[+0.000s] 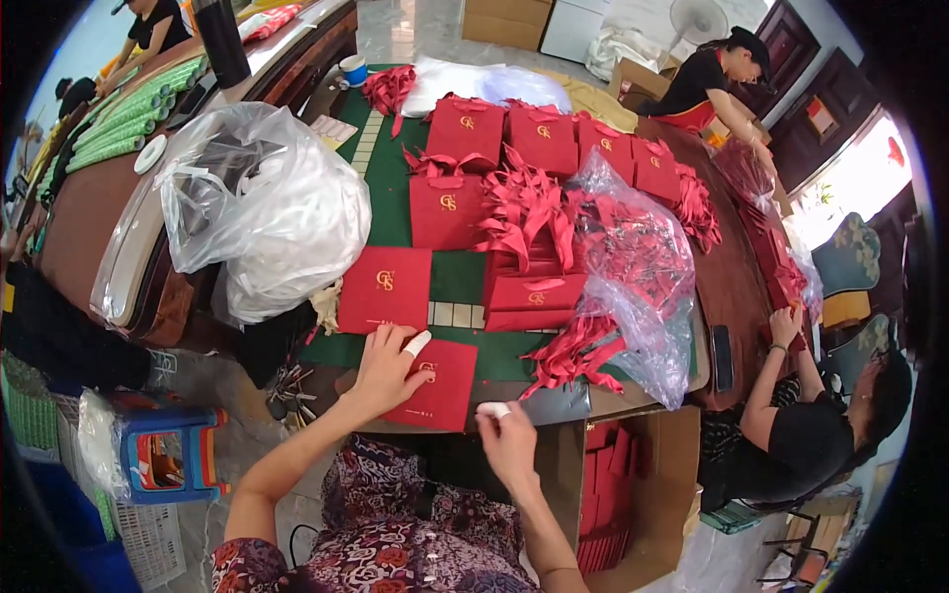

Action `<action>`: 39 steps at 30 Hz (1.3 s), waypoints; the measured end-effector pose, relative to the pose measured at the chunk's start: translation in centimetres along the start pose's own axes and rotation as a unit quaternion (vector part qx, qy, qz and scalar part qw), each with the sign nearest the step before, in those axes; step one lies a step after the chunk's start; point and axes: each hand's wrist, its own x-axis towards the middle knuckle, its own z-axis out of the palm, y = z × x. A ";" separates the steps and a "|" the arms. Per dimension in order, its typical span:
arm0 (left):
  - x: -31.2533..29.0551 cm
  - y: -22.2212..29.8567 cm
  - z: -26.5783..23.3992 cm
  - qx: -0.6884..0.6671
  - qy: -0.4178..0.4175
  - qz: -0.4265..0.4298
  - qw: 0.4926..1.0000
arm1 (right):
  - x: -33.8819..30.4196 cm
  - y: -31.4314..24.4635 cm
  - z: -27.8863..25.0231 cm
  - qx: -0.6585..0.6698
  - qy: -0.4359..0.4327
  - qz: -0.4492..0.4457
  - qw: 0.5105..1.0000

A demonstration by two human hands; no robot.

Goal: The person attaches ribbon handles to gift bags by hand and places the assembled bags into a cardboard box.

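My left hand (386, 374) lies with its fingers stretched out on a flat red paper gift bag (447, 381) at the table's near edge. One of its fingers wears a white covering. Just right of that bag is my right hand (509, 445), its fingers curled together and a white covering on one fingertip. Whatever it may pinch is too small to make out. A second flat red bag (386, 292) with gold lettering lies just beyond my left hand. Farther right, a stack of red bags (536, 296) carries a heap of red ribbons (529, 212).
A clear plastic sack of white material (277, 212) stands at the left. A clear bag of red ribbons (638, 257) and a phone (722, 358) lie at the right. Below the table edge, a cardboard box (652, 494) holds red bags. People work at the right and far left.
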 end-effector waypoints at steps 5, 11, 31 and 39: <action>-1.2 0.9 0.8 -0.006 -0.013 0.000 1.000 | 1.4 2.6 -3.0 -0.146 0.060 -0.042 0.987; -1.4 2.2 1.3 0.015 -0.007 0.024 1.000 | 1.9 4.0 -3.3 -0.148 0.047 -0.016 0.988; -0.9 4.5 0.4 -0.043 -0.058 -0.011 0.997 | 2.3 -1.8 1.7 0.071 0.036 0.020 0.997; -1.2 4.9 1.1 -0.114 -0.030 -0.061 0.991 | 3.3 -3.2 1.5 0.105 0.010 0.129 0.986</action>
